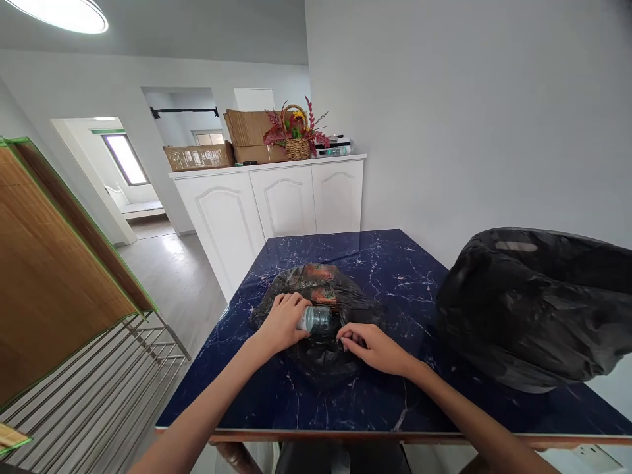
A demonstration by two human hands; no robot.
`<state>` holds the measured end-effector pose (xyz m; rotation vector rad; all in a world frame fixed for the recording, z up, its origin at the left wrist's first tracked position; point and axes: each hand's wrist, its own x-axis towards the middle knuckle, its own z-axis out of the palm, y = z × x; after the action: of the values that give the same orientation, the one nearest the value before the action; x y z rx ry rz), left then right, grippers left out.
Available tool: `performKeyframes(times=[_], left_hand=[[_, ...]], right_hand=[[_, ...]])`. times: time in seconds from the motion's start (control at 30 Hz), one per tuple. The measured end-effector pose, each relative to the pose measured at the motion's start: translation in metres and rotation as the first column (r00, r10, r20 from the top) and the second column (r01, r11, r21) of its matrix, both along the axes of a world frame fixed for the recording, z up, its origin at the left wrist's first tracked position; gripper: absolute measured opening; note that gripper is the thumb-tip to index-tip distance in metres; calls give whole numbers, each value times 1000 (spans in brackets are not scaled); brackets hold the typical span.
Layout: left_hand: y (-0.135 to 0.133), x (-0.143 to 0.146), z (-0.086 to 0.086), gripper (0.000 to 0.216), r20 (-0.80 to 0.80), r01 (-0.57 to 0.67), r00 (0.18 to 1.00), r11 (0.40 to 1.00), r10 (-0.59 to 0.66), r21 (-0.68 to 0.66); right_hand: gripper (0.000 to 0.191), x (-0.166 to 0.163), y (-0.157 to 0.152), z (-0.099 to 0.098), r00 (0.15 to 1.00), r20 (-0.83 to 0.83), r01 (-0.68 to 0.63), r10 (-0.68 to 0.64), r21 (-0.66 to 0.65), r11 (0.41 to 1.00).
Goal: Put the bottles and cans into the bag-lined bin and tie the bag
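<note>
A black plastic bag (323, 368) lies on the blue marble-patterned table, with red-and-orange packets (320, 271) showing at its top. Over the bag, my left hand (286, 321) is closed around one end of a clear plastic bottle (322, 320), which lies on its side. A pale label or rim shows at the held end. Just right of the bottle's other end is my right hand (370, 347), its fingers curled together near the bag. What they hold, if anything, is hidden.
A large black bag-lined bin (533, 329) stands at the table's right. Behind the table (390, 263), a white cabinet (291, 197) carries cardboard boxes (257, 135) and a flower basket (297, 148). A metal rack (99, 375) with a bamboo mat (54, 263) is on the left.
</note>
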<state>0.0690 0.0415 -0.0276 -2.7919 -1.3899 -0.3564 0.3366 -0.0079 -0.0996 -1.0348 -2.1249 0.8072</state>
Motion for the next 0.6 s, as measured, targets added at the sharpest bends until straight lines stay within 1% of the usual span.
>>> performKeyframes(times=[0.07, 0.1, 0.13, 0.17, 0.2, 0.23, 0.27, 0.3, 0.33, 0.37, 0.4, 0.43, 0.47, 0.5, 0.53, 0.57, 0.6], left_hand=[[-3, -8, 9, 54, 62, -24, 998, 1000, 25, -10], [-6, -12, 15, 55, 137, -40, 990, 999, 44, -32], [-8, -16, 21, 57, 245, -48, 967, 996, 65, -75], [-10, -20, 29, 57, 381, -41, 920, 990, 89, -132], [-12, -23, 36, 58, 532, -21, 838, 982, 120, -189], [-14, -26, 45, 58, 677, 6, 720, 974, 154, -228], [-16, -29, 54, 59, 794, 28, 582, 971, 177, -237], [-17, -33, 63, 61, 876, 29, 450, 978, 173, -209], [-19, -36, 73, 62, 932, 9, 333, 988, 144, -155], [-21, -39, 83, 62, 963, -37, 252, 996, 91, -85], [-24, -44, 94, 61, 972, -100, 233, 995, 32, -9], [-26, -49, 103, 60, 960, -182, 278, 980, -21, 74], [-28, -55, 112, 61, 924, -270, 379, 949, -52, 164], [-30, -62, 120, 62, 855, -344, 516, 902, -51, 262], [-31, -70, 125, 62, 753, -388, 658, 847, -21, 363], [-31, -79, 128, 60, 620, -388, 784, 800, 26, 457], [-28, -88, 128, 56, 468, -348, 880, 774, 76, 529]], right_hand=[[27, 2, 2, -2, 1000, -12, 17, -17, -24, 1000], [27, 2, 2, -3, 1000, -16, 25, -26, -30, 999], [28, 2, 2, -4, 999, -18, 35, -35, -32, 999], [28, 1, 2, -5, 999, -18, 45, -45, -29, 999], [28, 0, 1, -5, 998, -17, 54, -54, -25, 998], [29, 0, 1, -6, 998, -16, 60, -61, -20, 998], [29, -1, 0, -7, 998, -13, 63, -64, -15, 998], [30, -2, 0, -8, 998, -11, 63, -63, -11, 998], [30, -3, -1, -8, 998, -8, 61, -61, -7, 998], [29, -3, -1, -9, 998, -7, 58, -58, -3, 998], [29, -3, -1, -10, 999, -5, 54, -54, 0, 999], [30, -3, -1, -10, 999, -2, 51, -51, 2, 999], [30, -3, -1, -11, 999, 1, 48, -48, 3, 999], [31, -2, -1, -11, 999, 3, 45, -45, 2, 999], [32, -2, -1, -12, 999, 6, 43, -43, 1, 999], [32, -1, -2, -12, 999, 9, 40, -40, 1, 999], [32, -1, -2, -12, 999, 11, 40, -40, 3, 999]])
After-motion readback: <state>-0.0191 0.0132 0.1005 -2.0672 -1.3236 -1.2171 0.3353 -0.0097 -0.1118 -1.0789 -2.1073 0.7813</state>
